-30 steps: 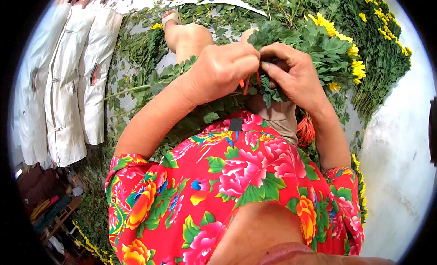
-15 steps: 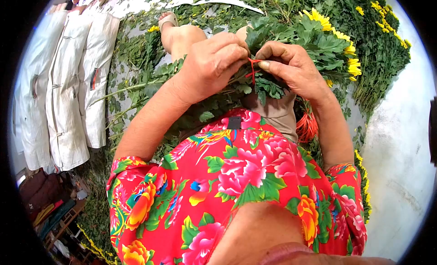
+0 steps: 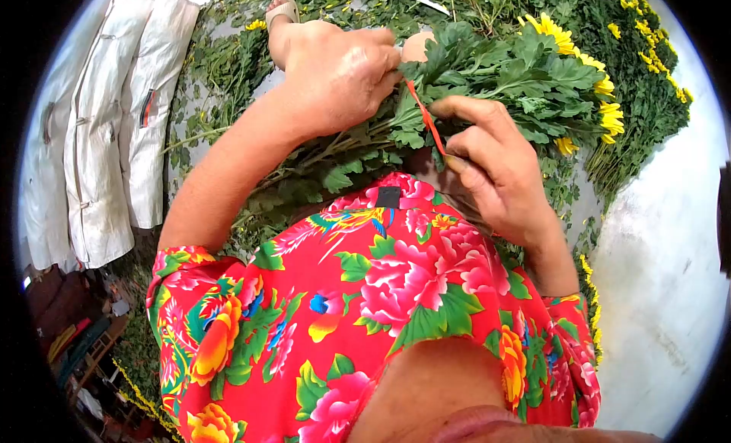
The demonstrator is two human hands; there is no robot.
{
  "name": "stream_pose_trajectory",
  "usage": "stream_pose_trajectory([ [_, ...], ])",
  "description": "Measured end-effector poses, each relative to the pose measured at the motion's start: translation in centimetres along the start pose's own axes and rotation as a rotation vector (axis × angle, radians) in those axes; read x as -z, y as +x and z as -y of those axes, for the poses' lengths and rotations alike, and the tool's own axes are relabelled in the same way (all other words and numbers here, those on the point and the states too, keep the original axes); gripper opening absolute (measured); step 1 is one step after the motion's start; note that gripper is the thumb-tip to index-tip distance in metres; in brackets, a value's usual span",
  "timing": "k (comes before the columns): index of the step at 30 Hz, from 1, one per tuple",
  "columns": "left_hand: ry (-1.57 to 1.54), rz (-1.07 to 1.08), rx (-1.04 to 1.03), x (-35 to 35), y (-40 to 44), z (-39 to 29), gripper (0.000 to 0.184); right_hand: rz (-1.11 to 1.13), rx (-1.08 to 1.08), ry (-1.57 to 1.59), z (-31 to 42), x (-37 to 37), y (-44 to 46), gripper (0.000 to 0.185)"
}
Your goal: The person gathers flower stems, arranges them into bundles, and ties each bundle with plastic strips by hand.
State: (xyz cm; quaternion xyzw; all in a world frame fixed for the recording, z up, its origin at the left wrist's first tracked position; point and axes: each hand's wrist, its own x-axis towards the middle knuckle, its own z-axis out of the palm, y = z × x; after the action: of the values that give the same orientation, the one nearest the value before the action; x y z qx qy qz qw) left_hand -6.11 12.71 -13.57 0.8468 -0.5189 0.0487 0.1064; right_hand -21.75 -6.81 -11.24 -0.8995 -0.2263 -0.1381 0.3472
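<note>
A bunch of yellow chrysanthemums [image 3: 525, 85] lies across my lap, blooms to the right and leafy stems to the left. A red tie [image 3: 426, 119] runs taut and slanting over its stems. My right hand [image 3: 495, 165] pinches the tie's near end between thumb and fingers, on the near side of the bunch. On the far side, my left hand [image 3: 346, 77] is closed with its knuckles up, next to the tie's upper end. Its fingertips are hidden, so whether it grips the tie or the stems cannot be made out.
Several white cloth-wrapped bundles [image 3: 99, 131] lie at the left. More chrysanthemums with yellow blooms [image 3: 647, 54] are piled at the upper right beside a pale floor [image 3: 659, 268]. Loose leaves [image 3: 228, 70] cover the ground ahead. A dark cluttered shelf [image 3: 84, 336] stands lower left.
My hands were close together at the red tie's knot. Now my left hand has moved up and left, my right hand down toward me, and the tie is stretched straight across the stems.
</note>
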Motion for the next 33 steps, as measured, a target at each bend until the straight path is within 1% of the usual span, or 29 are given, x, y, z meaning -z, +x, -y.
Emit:
stream_pose_trajectory([
  [1,-0.282,-0.077,-0.06,-0.2,0.2,0.3,0.016,-0.026,0.028,0.033,-0.2,-0.6,0.0,0.014],
  [2,-0.563,-0.156,-0.12,-0.4,0.4,0.4,0.018,-0.054,-0.157,0.515,-0.3,-1.9,-0.4,0.009],
  [3,-0.562,-0.156,-0.118,-0.4,0.5,0.4,0.018,-0.043,-0.321,0.838,-0.5,-2.8,-0.7,0.008],
  [4,-1.013,0.148,0.061,-0.4,0.6,0.2,0.021,-0.088,-0.498,1.156,-0.6,-3.7,-1.1,0.013],
  [5,-1.449,0.467,0.249,-0.3,0.8,0.0,0.024,-0.112,-0.482,1.168,-0.9,-4.0,-0.8,0.012],
  [6,-1.656,0.371,0.306,-0.4,0.8,0.1,0.029,-0.089,-0.552,1.174,-0.7,-3.2,0.1,0.012],
  [7,-1.662,0.371,0.313,-0.2,1.1,0.2,0.029,-0.069,-0.617,1.179,-0.4,-2.2,0.5,0.012],
  [9,-1.754,0.357,0.405,0.6,1.6,-0.2,0.028,-0.101,-0.489,0.963,-0.1,-1.4,1.5,0.012],
  [10,-1.664,0.279,0.423,1.1,1.9,-0.7,0.028,-0.106,-0.406,0.85,0.0,-1.0,2.0,0.014],
  [11,-1.639,0.248,0.435,1.6,2.0,-0.9,0.028,-0.144,-0.371,0.834,0.2,-0.9,2.2,0.013],
  [13,-1.626,0.198,0.348,2.0,1.7,-0.7,0.027,-0.097,-0.344,0.759,-0.1,-0.2,1.8,0.012],
  [14,-1.639,0.204,0.36,1.3,1.4,-0.4,0.028,-0.031,-0.372,0.737,-0.4,-0.2,1.3,0.014],
  [15,-1.652,0.211,0.382,0.1,0.9,-0.5,0.028,-0.02,-0.389,0.752,-1.0,-0.6,0.4,0.014],
  [17,-1.686,0.125,0.641,-2.6,0.3,-0.7,0.031,-0.03,-0.557,0.874,-2.7,-1.8,-1.3,0.012],
  [18,-1.754,0.071,0.603,-1.6,-0.5,-1.9,0.036,-0.119,-0.483,0.939,-1.0,-2.0,-2.1,0.014],
  [19,-1.752,0.076,0.589,-1.7,-0.4,-1.2,0.036,-0.129,-0.48,0.93,-1.2,-2.1,-1.6,0.014],
  [21,-1.681,0.195,0.541,-0.8,-0.3,-0.4,0.039,-0.115,-0.512,0.919,-1.6,-2.0,-0.8,0.015],
  [22,-1.884,0.223,0.459,-1.3,-0.3,0.8,0.026,-0.1,-0.539,0.999,-1.9,-1.6,-0.4,0.015],
  [23,-1.935,0.276,0.52,-0.6,0.2,0.5,0.027,-0.103,-0.521,0.994,-2.1,-1.2,-0.2,0.015],
  [25,-2.055,0.26,0.565,-0.5,0.4,-1.2,0.028,-0.076,-0.672,1.123,-2.4,-0.4,-0.5,0.015],
  [26,-2.12,0.292,0.471,-1.0,0.4,-1.1,0.029,-0.044,-0.762,1.127,-2.3,0.6,-0.4,0.013],
  [27,-1.996,0.272,0.504,-1.4,0.2,-1.4,0.031,-0.044,-0.757,1.123,-1.8,1.0,-0.1,0.013],
  [29,-1.91,0.246,0.42,-1.2,-0.5,-1.8,0.029,-0.098,-0.55,0.851,-0.2,1.6,1.2,0.012],
  [30,-1.843,0.187,0.371,-1.2,-0.8,-2.2,0.027,-0.157,-0.458,0.694,0.8,1.4,2.5,0.007],
  [31,-1.773,0.128,0.323,-1.3,-1.0,-2.7,0.026,-0.157,-0.455,0.691,0.5,1.0,3.0,0.007],
  [32,-1.723,0.075,0.292,-1.4,-1.2,-3.2,0.027,-0.139,-0.29,0.452,-0.4,0.8,3.9,0.006],
  [33,-1.673,-0.028,0.246,-1.8,-1.2,-4.0,0.027,-0.121,-0.125,0.212,-1.1,0.6,4.7,0.005],
])
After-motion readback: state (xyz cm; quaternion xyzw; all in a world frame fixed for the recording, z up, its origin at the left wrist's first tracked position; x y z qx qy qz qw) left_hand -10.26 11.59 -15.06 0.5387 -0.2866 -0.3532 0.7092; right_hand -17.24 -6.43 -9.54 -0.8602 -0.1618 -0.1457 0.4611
